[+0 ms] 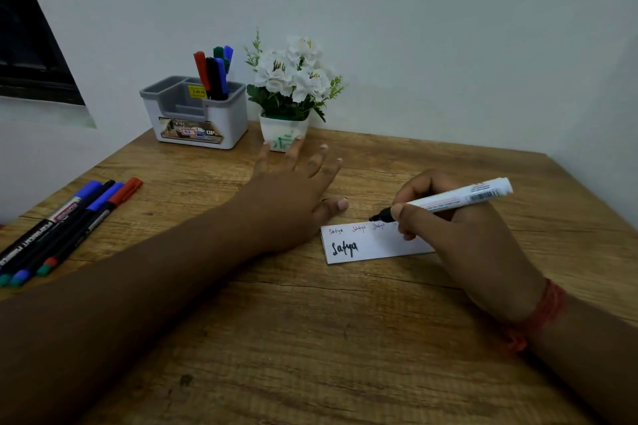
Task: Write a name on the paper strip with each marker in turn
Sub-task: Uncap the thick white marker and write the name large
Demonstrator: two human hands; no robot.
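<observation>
**Marker held over the paper strip on a wooden counter**

We see our right hand (459, 217) curled around a white marker (455, 198), its black tip pointing left, just past the far edge of the paper strip (366, 248). The strip lies flat under and left of that hand, with a bold dark name at its left end and smaller names along its far edge; the hand hides the strip's right end and at least one small name. Our left hand (293, 183) is spread with straight fingers beyond the strip's left end, holding nothing; whether it touches the counter (310, 338) is unclear. Bare wood stretches toward us. Beyond the left hand stand a flower pot (283, 131) and a grey organiser (193, 114) holding markers, against the wall. Far left of it, loose markers (65, 228) lie by the counter's edge, partly cut off.
</observation>
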